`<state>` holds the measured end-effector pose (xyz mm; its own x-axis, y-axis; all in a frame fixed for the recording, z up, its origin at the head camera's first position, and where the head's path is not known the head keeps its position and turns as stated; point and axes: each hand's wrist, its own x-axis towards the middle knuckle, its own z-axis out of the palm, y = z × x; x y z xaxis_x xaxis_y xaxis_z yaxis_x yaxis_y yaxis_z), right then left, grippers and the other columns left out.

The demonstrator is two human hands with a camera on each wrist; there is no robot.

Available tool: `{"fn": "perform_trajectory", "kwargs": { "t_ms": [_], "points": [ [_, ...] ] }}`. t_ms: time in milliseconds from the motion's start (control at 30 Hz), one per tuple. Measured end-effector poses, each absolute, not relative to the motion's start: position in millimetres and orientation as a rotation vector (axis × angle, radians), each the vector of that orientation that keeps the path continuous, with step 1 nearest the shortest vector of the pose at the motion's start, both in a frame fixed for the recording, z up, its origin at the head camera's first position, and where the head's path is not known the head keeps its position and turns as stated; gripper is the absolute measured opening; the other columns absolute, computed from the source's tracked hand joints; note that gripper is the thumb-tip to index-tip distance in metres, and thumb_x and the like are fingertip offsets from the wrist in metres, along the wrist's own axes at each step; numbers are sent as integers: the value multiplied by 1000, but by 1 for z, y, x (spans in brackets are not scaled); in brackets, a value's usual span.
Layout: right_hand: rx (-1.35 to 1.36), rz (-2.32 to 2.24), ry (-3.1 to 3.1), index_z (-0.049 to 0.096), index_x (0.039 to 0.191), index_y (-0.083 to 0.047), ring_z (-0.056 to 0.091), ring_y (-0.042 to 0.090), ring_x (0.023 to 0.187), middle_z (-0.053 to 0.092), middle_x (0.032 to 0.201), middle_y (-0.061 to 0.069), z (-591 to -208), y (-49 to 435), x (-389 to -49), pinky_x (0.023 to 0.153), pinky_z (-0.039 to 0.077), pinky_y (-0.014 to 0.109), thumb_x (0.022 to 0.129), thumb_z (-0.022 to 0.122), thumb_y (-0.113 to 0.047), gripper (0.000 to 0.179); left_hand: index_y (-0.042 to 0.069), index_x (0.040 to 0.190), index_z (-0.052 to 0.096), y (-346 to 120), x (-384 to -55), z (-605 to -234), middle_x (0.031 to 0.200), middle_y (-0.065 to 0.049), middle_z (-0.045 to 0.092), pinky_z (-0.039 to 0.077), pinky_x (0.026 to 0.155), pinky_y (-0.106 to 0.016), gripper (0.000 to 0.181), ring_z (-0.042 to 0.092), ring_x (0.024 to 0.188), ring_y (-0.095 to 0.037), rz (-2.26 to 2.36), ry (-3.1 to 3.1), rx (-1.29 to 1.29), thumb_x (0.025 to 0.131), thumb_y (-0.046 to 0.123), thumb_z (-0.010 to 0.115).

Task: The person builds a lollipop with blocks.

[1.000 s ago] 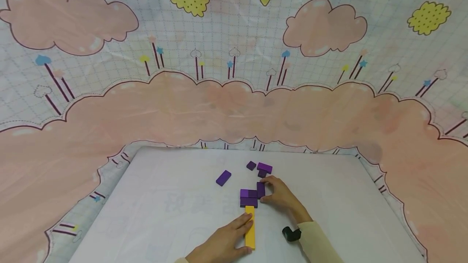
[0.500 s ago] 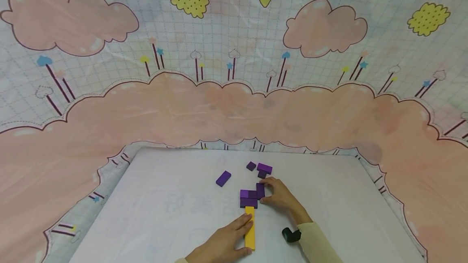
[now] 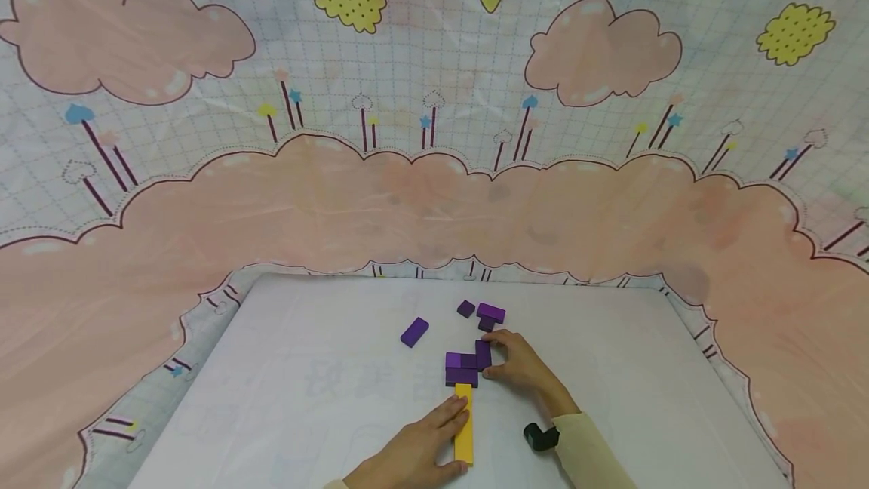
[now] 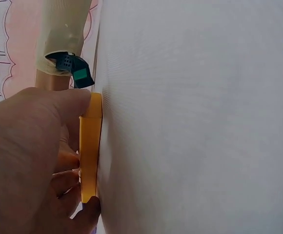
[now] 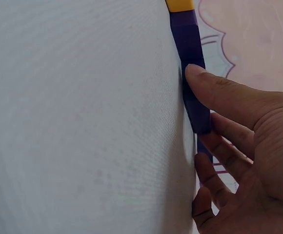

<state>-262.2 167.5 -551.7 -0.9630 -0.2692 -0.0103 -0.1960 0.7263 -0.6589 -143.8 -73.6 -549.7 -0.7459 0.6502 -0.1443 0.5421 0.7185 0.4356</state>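
My left hand (image 3: 421, 450) lies over a long yellow block (image 3: 464, 445) in the head view, its thumb at the near end and fingers along the top and left side. In the left wrist view, thumb and fingers hold the yellow block (image 4: 90, 151) flat on the table. My right hand (image 3: 526, 368) pinches an upright-lying purple block (image 3: 483, 355) between thumb and index finger, against the right of a purple cluster. That cluster has a wide purple block (image 3: 462, 376) meeting the yellow one's far end, with a lighter (image 3: 452, 360) and a darker square block (image 3: 468, 361) behind it.
Farther back on the white table (image 3: 305, 398) lie a loose purple block (image 3: 415, 332), a small dark purple block (image 3: 465, 309), and a purple block (image 3: 492, 312) touching a darker one (image 3: 486, 324). A dark wrist device (image 3: 541, 436) sits at the right cuff. Patterned cloth (image 3: 434, 202) surrounds the table.
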Motion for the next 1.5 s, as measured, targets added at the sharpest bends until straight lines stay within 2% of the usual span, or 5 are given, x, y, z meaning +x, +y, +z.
{"fn": "perform_trajectory", "kwargs": {
  "t_ms": [267,500,700,1167,1500],
  "points": [
    [-372,-1074,2813,63,127,-17,53,31,124,60,132,9,-552,167,-262,109,42,56,74,86,-20,57,28,152,37,-75,-145,-546,164,12,21,43,113,-40,71,25,151,-12,550,2697,914,93,65,49],
    [-441,-1111,2809,63,127,-15,52,33,124,61,131,10,-551,169,-260,109,41,58,72,87,-19,59,22,145,48,-87,-152,-540,149,3,47,49,106,-42,55,49,135,-18,663,2933,893,96,42,61],
    [-486,-1117,2812,63,126,-14,51,35,126,60,132,10,-551,171,-261,110,40,58,72,87,-19,59,14,134,58,-101,-164,-532,135,-2,58,53,101,-39,44,58,125,-19,861,3127,901,93,29,67],
    [-459,-1112,2787,62,127,-17,49,37,129,58,136,11,-557,173,-262,111,38,60,74,86,-21,58,11,131,60,-131,-206,-517,130,-4,63,58,88,-35,44,65,109,-25,1279,3075,725,89,18,72],
    [-465,-1144,2774,62,127,-17,48,36,130,58,136,10,-554,173,-261,111,38,60,74,86,-20,59,7,132,59,-140,-236,-522,129,-6,63,57,91,-37,45,62,116,-23,1325,3032,622,90,17,72]
  ]
}}
